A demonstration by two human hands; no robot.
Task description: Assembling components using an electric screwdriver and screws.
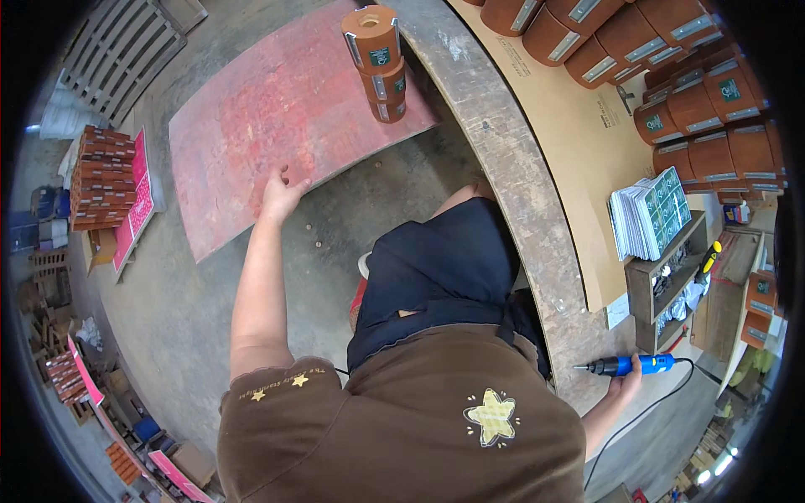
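My left hand (280,196) reaches down to the floor and grips the near edge of a flat red board (277,109), fingers on top of it. A stack of three brown cylindrical boxes with labels (377,63) stands on the board's far corner. My right hand (625,387) holds a blue electric screwdriver (625,365) with its tip pointing left, resting by the edge of the workbench (503,168). A black cord trails from the tool.
Many brown boxes (696,109) are piled on the bench at the upper right, with a stack of green-printed leaflets (650,214) and a small wooden tray of parts (671,289). A wooden pallet (117,50) and a stack of brown pieces (101,176) lie on the concrete floor at left.
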